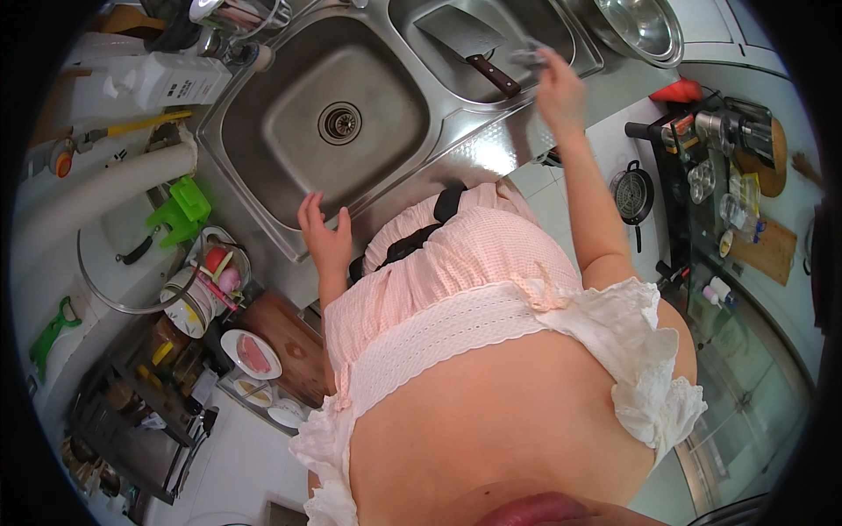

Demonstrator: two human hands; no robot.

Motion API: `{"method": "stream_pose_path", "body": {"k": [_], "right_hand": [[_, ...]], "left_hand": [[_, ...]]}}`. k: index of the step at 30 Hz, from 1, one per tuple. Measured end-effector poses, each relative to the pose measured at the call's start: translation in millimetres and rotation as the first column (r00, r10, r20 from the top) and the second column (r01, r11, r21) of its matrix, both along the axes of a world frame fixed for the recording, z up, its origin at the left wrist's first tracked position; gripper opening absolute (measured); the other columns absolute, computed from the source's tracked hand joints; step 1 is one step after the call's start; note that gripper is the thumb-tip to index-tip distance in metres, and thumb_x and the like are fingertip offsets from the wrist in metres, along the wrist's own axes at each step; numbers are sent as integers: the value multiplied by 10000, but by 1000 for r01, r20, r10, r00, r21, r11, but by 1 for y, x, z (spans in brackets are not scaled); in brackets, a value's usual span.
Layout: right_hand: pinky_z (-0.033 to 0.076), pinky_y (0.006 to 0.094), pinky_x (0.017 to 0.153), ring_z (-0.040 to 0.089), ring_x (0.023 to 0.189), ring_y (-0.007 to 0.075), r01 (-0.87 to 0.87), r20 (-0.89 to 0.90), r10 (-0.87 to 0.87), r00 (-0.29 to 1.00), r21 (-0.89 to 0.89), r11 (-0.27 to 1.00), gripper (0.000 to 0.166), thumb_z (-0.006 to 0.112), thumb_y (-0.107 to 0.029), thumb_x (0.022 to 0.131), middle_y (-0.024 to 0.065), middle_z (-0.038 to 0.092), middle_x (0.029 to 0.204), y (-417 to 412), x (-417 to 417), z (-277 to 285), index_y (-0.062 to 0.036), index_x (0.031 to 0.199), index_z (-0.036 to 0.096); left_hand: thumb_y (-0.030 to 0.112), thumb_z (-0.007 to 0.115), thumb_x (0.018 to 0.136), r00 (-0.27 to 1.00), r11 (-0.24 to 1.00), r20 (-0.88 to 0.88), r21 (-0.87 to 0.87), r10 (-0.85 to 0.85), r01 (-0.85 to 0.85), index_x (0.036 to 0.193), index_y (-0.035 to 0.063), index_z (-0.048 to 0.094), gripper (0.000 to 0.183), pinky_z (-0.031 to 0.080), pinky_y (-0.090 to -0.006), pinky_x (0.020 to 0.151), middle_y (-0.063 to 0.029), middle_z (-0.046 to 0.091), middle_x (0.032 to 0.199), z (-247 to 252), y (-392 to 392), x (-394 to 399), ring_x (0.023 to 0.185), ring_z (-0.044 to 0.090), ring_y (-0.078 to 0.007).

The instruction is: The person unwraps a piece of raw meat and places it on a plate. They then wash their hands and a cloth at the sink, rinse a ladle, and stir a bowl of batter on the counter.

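My right hand (pixel 562 95) is raised at the smaller steel basin (pixel 454 75), its fingers closed on a small grey thing (pixel 528 55). Motion blur hides what that thing is; it could be a wire scourer. Just left of it lies a cleaver with a broad blade (pixel 464 34) and a brown riveted handle (pixel 495 75), inside the basin. My left hand (pixel 327 240) holds nothing. Its fingers are spread above the near rim of the larger sink basin (pixel 289 151), which has a drain strainer (pixel 340 123) in its floor.
Nested steel bowls (pixel 648 33) stand right of the sink. At left are a white jug (pixel 168 79), a green plastic holder (pixel 181 210) and a colander of vegetables (pixel 227 263). Meat on a white plate (pixel 270 368) sits by a wooden cutting board (pixel 296 352).
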State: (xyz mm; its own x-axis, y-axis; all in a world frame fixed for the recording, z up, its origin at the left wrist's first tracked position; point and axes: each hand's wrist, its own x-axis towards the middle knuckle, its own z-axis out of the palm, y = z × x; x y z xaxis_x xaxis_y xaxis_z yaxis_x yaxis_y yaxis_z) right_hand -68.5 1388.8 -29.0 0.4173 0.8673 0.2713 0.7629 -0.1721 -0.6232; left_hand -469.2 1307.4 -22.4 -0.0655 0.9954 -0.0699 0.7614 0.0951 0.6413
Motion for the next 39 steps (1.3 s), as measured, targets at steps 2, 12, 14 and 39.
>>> {"method": "stream_pose_path", "body": {"k": [2,12,14,39], "right_hand": [[465,390,829,587,954,327,141,-12,-142,990,-9,990,298,462,-77,840,149,616,1050,5,38,-6,-67,1112,583],[333,473,978,380,1221,366,87,518,208,830,-488,868,307,448,-147,843,125,401,1331,21,103,-88,-106,1111,592],[344,465,972,418,1189,380,81,539,221,813,-480,874,300,445,-131,826,142,477,1254,9,82,-84,-95,1079,601],[361,431,971,545,1057,390,-244,374,360,854,-324,914,326,464,-133,798,266,568,1116,-75,-116,-43,-5,1073,584]], "left_hand": [[87,639,771,1000,1000,20,0,-2,2,1165,62,522,412,457,-339,838,-112,453,1244,-3,-1,1,1099,491,-249],[113,625,770,995,998,88,-27,-49,51,1145,43,527,394,424,-354,864,-138,466,1225,4,8,10,1078,489,-291],[111,623,770,995,998,87,-31,-53,56,1143,42,528,391,412,-361,892,-137,467,1225,1,8,8,1094,483,-299],[137,627,760,994,997,87,-34,-68,71,1081,26,550,348,397,-368,933,-138,494,1192,-6,-4,-13,1102,481,-320]]}}
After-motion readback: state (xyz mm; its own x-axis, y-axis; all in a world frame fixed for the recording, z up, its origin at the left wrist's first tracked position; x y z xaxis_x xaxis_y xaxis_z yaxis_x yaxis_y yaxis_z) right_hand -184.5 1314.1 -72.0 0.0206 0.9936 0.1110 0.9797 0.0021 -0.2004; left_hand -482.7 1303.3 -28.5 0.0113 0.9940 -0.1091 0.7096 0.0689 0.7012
